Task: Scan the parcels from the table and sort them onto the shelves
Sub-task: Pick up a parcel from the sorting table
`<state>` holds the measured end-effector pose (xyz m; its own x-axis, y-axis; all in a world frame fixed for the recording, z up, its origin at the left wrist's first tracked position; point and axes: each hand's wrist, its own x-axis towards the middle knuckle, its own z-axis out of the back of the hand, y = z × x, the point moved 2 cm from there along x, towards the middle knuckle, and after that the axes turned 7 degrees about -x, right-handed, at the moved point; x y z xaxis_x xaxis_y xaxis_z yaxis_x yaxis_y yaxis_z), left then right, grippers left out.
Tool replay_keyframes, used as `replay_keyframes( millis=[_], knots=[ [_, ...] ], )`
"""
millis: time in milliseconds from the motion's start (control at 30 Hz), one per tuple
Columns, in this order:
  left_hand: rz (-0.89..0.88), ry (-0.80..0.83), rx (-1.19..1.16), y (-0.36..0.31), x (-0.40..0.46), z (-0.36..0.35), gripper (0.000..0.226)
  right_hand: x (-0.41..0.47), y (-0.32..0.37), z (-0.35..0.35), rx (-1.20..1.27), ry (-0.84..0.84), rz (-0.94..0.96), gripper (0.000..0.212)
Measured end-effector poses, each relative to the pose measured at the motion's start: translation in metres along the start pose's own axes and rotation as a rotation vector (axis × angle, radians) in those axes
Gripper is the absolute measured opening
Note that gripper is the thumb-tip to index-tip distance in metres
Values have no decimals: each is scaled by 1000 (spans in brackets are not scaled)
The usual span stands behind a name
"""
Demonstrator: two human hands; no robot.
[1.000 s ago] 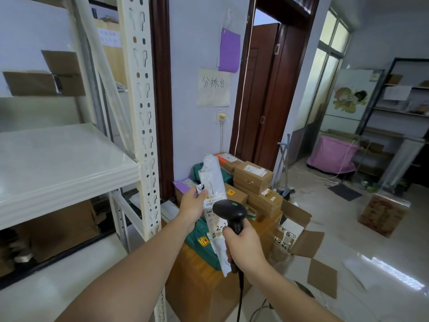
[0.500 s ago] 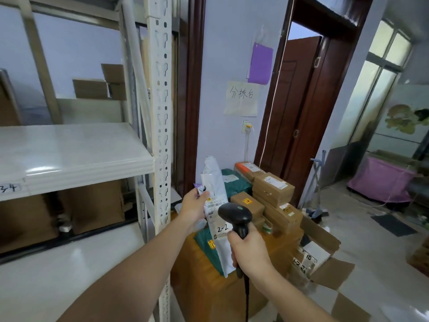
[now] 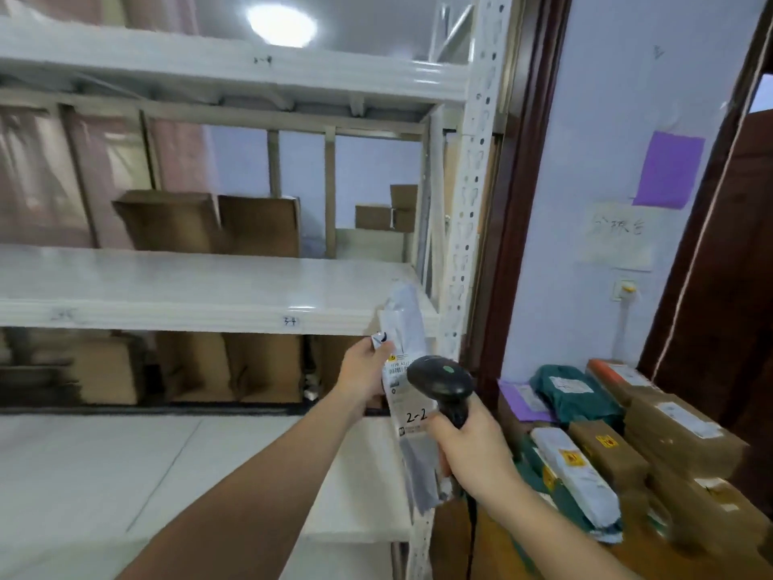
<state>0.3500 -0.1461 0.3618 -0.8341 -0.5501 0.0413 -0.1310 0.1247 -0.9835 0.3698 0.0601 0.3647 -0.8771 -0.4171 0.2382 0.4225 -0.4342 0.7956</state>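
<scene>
My left hand (image 3: 363,376) holds a long white plastic parcel (image 3: 402,328) upright, its label marked "2-2" facing me. My right hand (image 3: 470,447) grips a black barcode scanner (image 3: 439,380) just in front of that label. The parcel stands before the right end of the white shelf (image 3: 188,286), whose edge tag reads "3-4". At the lower right, the wooden table (image 3: 493,550) carries several other parcels: brown boxes (image 3: 677,429), a green bag (image 3: 573,391), a purple bag (image 3: 523,401) and a white bag (image 3: 577,475).
The white perforated upright (image 3: 468,228) of the rack stands between shelf and table. Flat cardboard pieces (image 3: 209,221) lean at the back of the middle shelf, more cartons (image 3: 196,366) stand below. A lower white shelf (image 3: 83,475) lies under my left arm. A dark door frame (image 3: 514,203) is right of the rack.
My view has swung left and upward toward the rack. Both hands have kept their hold on the parcel and the scanner and moved along, now in front of the shelf's right end.
</scene>
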Motion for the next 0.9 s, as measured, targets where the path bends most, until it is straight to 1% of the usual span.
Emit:
replay_keyframes(
  millis=[100, 200, 300, 433, 600, 700, 767, 900],
  knots=[
    [-84, -137, 45, -39, -12, 75, 15, 3, 53, -39, 26, 95, 99, 16],
    [-131, -262, 65, -74, -32, 158, 22, -1, 109, -85, 86, 199, 180, 20],
    [-179, -382, 82, -102, -57, 247, 29, -16, 169, -134, 165, 315, 249, 18],
    [-235, -534, 110, -138, -100, 361, 23, -42, 249, -201, 228, 448, 338, 12],
    [-263, -665, 120, -170, -148, 488, 32, -72, 330, -289, 282, 562, 377, 16],
    [-275, -710, 127, -182, -170, 548, 31, -86, 374, -336, 298, 611, 418, 14],
    [-268, -746, 118, -189, -180, 586, 28, -92, 401, -367, 290, 627, 454, 13],
    [-252, -794, 92, -198, -185, 658, 35, -95, 449, -431, 264, 639, 518, 20]
  ],
)
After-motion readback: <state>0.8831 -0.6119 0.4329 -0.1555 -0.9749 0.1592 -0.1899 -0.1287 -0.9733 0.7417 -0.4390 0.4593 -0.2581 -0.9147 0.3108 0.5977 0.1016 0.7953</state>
